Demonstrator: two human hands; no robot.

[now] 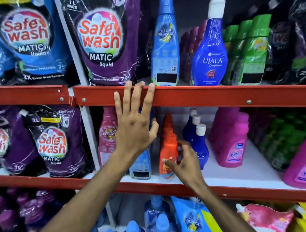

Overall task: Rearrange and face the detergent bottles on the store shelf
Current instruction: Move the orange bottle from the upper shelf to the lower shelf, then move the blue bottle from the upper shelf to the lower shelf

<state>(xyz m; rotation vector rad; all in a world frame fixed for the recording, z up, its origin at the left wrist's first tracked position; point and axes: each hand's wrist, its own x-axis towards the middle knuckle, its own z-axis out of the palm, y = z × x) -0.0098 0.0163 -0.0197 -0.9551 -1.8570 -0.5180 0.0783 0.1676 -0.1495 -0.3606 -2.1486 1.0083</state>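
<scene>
My left hand (134, 120) is raised flat with fingers spread, its fingertips at the red edge of the upper shelf (201, 96). It holds nothing. Behind it on the middle shelf stand a pink bottle (107, 137) and a light blue bottle (140, 165), partly hidden by my wrist. My right hand (185, 160) reaches with curled, parted fingers at the side of an orange bottle (167, 147); whether it touches is unclear. Dark blue Ujala bottles (198, 136) stand just behind that hand. On the upper shelf stand a tall light blue bottle (163, 42) and a blue Ujala bottle (210, 57).
Safe Wash pouches (103, 39) fill the left of the upper and middle shelves. Pink Vanish bottles (231, 139) and green bottles (249, 51) stand to the right. White shelf board (247, 174) shows beside the pink bottles. Blue bottles (161, 225) and pouches sit on the lowest shelf.
</scene>
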